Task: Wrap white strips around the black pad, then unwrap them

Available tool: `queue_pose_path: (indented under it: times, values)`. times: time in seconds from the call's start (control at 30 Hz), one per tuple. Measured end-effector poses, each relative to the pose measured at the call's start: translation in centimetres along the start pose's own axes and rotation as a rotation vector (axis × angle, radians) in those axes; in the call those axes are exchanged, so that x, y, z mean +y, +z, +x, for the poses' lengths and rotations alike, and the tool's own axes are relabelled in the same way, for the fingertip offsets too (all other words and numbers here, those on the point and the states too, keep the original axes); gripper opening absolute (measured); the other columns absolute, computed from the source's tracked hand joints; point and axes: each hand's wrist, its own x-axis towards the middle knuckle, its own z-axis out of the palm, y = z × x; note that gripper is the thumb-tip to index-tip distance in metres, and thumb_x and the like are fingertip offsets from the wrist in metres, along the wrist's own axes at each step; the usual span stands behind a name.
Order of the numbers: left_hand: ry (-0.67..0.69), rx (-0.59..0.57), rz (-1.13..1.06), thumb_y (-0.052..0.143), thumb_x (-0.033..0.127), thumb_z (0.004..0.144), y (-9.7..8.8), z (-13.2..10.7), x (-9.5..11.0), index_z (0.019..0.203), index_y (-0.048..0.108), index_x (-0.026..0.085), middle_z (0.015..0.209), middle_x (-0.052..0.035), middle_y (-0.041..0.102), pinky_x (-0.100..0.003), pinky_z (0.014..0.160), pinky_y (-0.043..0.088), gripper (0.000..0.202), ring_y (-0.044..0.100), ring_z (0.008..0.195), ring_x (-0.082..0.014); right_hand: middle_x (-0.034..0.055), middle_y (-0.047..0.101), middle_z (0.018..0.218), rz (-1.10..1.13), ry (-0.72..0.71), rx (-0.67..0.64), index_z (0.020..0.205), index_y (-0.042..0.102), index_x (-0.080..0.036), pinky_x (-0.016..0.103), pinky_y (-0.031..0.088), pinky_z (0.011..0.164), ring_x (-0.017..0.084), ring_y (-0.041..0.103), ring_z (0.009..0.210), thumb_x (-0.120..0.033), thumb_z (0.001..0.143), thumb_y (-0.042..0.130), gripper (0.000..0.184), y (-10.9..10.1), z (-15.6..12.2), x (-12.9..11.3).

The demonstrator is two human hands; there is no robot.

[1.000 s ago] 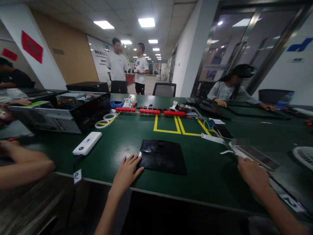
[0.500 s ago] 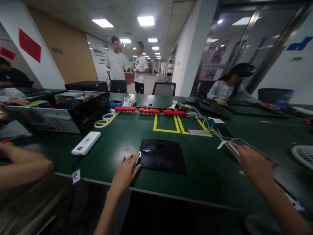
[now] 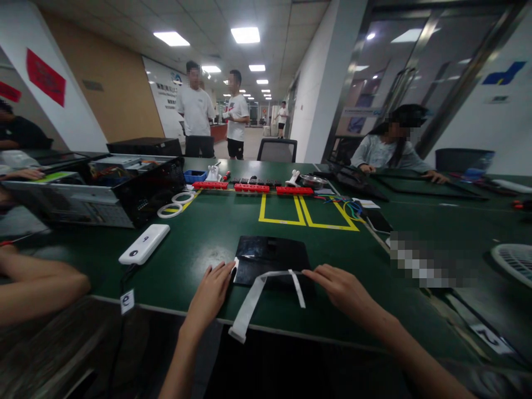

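A glossy black panel (image 3: 272, 256) lies on the green table near its front edge. At the panel's left edge, my left hand (image 3: 214, 285) is closed around a small black-and-white piece (image 3: 235, 270), mostly hidden by the fingers. To the right, my right hand (image 3: 338, 280) pinches one end of a pale flat ribbon cable (image 3: 253, 302). This cable arches over the front of the panel, and its wider end hangs down by the table edge. A short white tab (image 3: 297, 291) dangles from it close to my right fingertips.
An open computer case (image 3: 95, 191) and a white power bank (image 3: 144, 244) are on the left. Red strips (image 3: 251, 188) line the back, behind yellow tape outlines (image 3: 282, 223). A phone (image 3: 379, 221) and white fan (image 3: 513, 263) are right. Other people sit or stand around.
My right hand has moved left from the table's right side, bringing the ribbon cable over the front of the black panel. My left hand stays at the panel's left edge.
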Motion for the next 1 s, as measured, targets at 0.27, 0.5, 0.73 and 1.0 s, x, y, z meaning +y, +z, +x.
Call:
queue_pose_path:
  times: [0.27,0.5,0.73,1.0]
  values:
    - [0.114,0.028,-0.062,0.038,0.025,0.094,-0.9,-0.1,1.9,0.131,0.048,0.026,0.134,-0.0035,0.053,-0.044,0.110,0.026,0.038,0.042,0.129,-0.0184,0.0064,0.063,0.089,-0.194,-0.182,-0.109,0.118,0.054,-0.014,0.028,0.045,0.061,0.018,0.056,0.078,-0.005,0.085,0.043,0.037,2.1,3.2,-2.9]
    - [0.173,-0.047,0.048,0.054,0.028,0.088,0.6,0.3,3.8,0.132,0.046,0.033,0.141,-0.0059,0.044,-0.054,0.102,0.035,0.045,0.032,0.134,-0.0298,0.0093,0.062,0.099,-0.117,-0.190,-0.096,0.118,0.054,-0.016,0.031,0.048,0.070,0.019,0.056,0.087,-0.010,0.088,0.044,0.032,3.8,4.0,-3.5]
    - [0.154,-0.016,0.074,0.057,0.028,0.086,1.8,1.1,3.8,0.125,0.055,0.030,0.138,-0.0079,0.047,-0.050,0.101,0.038,0.039,0.034,0.132,-0.0326,0.0108,0.060,0.111,-0.060,-0.207,-0.102,0.121,0.053,-0.018,0.036,0.048,0.081,0.021,0.055,0.099,-0.012,0.090,0.043,0.033,4.4,4.3,-3.0]
    - [0.096,-0.015,0.092,0.054,0.030,0.088,2.3,2.8,4.1,0.125,0.055,0.029,0.134,-0.0079,0.052,-0.048,0.101,0.039,0.037,0.038,0.130,-0.0315,0.0124,0.059,0.116,-0.047,-0.178,-0.166,0.124,0.053,-0.020,0.038,0.048,0.083,0.022,0.054,0.105,-0.010,0.089,0.042,0.038,4.7,5.3,-1.5]
